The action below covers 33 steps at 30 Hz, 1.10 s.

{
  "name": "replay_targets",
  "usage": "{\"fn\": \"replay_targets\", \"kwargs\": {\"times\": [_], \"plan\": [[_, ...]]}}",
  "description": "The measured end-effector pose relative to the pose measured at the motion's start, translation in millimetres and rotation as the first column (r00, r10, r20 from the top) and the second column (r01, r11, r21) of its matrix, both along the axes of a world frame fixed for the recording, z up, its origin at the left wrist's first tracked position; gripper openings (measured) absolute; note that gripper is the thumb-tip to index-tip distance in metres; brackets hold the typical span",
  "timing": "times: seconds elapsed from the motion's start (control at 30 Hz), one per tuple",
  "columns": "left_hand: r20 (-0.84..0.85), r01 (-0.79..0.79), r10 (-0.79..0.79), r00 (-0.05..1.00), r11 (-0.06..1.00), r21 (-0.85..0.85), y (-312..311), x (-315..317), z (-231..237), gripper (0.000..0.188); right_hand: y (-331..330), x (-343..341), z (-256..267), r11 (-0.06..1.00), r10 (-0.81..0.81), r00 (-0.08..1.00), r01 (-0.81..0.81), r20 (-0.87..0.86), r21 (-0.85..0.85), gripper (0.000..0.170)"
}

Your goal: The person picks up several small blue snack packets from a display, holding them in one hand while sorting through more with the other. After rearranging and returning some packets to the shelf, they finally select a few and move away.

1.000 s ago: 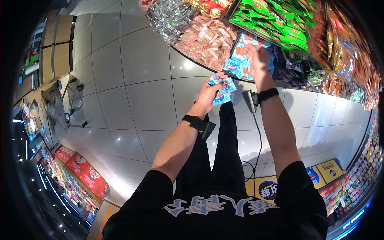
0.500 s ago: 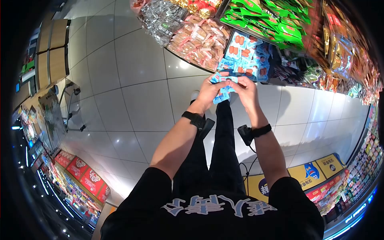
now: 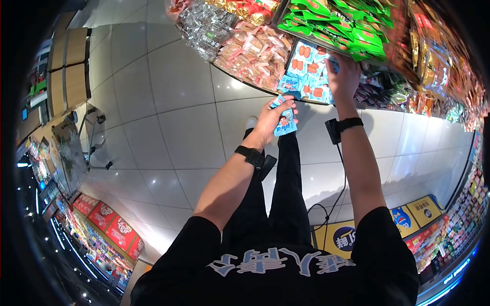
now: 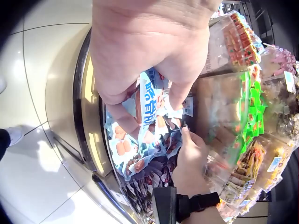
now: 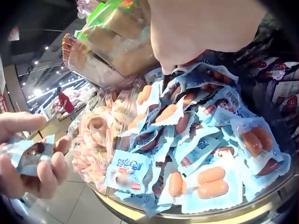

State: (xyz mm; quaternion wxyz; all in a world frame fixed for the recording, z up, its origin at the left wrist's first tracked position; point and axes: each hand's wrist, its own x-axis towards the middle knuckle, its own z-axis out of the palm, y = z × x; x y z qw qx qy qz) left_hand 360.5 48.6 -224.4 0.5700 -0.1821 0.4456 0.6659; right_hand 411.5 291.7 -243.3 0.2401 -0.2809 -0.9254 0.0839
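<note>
Some blue packets (image 3: 285,124) are gripped in the left hand (image 3: 268,121); the right hand (image 3: 345,80) reaches over sausage packets (image 3: 304,66), maybe open, can't tell.

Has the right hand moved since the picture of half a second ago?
Yes: the right hand has gone forward and to the right, over the bin of blue packets.
</note>
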Motion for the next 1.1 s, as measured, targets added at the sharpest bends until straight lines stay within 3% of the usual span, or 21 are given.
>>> {"fn": "replay_targets", "kwargs": {"times": [0.17, 0.23, 0.3, 0.33, 0.4, 0.57, 0.67, 0.73, 0.8, 0.9, 1.0, 1.03, 1.1], "plan": [[0.073, -0.057, 0.053, 0.996, 0.997, 0.055, 0.2, -3.5, -4.6, 0.041, -23.5, 16.8, 21.2, 0.998, -0.002, 1.0, 0.002, 0.003, 0.058, 0.036], [0.08, -0.083, 0.08, 0.994, 0.996, 0.043, 3.8, -6.0, -6.6, 0.044, -40.2, 32.2, 19.7, 0.988, 0.133, 0.989, -0.138, -0.061, -0.076, 0.043], [0.093, -0.11, 0.109, 0.99, 0.994, 0.0, 8.1, -4.7, -9.4, 0.043, -77.2, 50.3, 32.3, 0.87, 0.29, 0.944, -0.327, -0.155, -0.368, 0.046], [0.101, -0.121, 0.123, 0.987, 0.992, -0.023, 9.3, -3.4, -11.6, 0.043, -92.9, 53.1, 41.1, 0.759, 0.39, 0.89, -0.455, -0.235, -0.466, 0.05], [0.165, -0.085, 0.08, 0.983, 0.996, 0.023, 6.7, -0.8, -22.3, 0.041, -113.9, 60.9, 57.0, 0.642, 0.568, 0.82, -0.494, -0.069, -0.587, 0.049], [0.172, 0.012, -0.004, 0.985, 0.999, -0.046, 4.4, 8.0, -20.9, 0.038, -129.6, 84.7, 25.9, 0.676, 0.392, 0.915, -0.359, -0.098, -0.644, 0.031], [0.112, -0.028, 0.04, 0.993, 0.994, -0.11, 8.7, 11.7, -24.0, 0.027, -125.2, 90.3, 18.5, 0.7, 0.121, 0.985, -0.17, -0.119, -0.694, 0.022], [0.042, -0.075, 0.082, 0.996, 0.987, -0.139, 10.8, 12.8, -31.9, 0.022, -119.6, 91.9, 2.1, 0.605, -0.213, 0.976, 0.099, -0.041, -0.79, 0.017], [-0.005, -0.124, 0.125, 0.992, 0.981, -0.151, 14.3, 15.8, -38.1, 0.02, -105.6, 92.5, -11.8, 0.169, -0.407, 0.903, 0.226, 0.141, -0.959, 0.021], [-0.006, -0.208, 0.209, 0.978, 0.968, -0.143, 27.7, 20.7, -53.9, 0.02, -95.8, 96.8, -50.5, -0.169, -0.553, 0.804, 0.149, 0.219, -0.974, 0.03], [0.025, -0.245, 0.249, 0.968, 0.962, -0.119, 37.6, 22.9, -60.8, 0.018, -93.5, 83.6, -65.8, -0.264, -0.624, 0.762, 0.004, 0.174, -0.965, 0.04], [0.025, -0.238, 0.241, 0.97, 0.965, -0.108, 37.4, 23.6, -63.4, 0.018, -94.0, 77.3, -65.6, -0.272, -0.665, 0.724, -0.006, 0.184, -0.962, 0.054], [0.022, -0.217, 0.219, 0.975, 0.973, -0.081, 34.0, 23.8, -65.0, 0.018, -91.4, 68.5, -66.7, -0.277, -0.686, 0.705, -0.022, 0.181, -0.961, 0.056]]}}
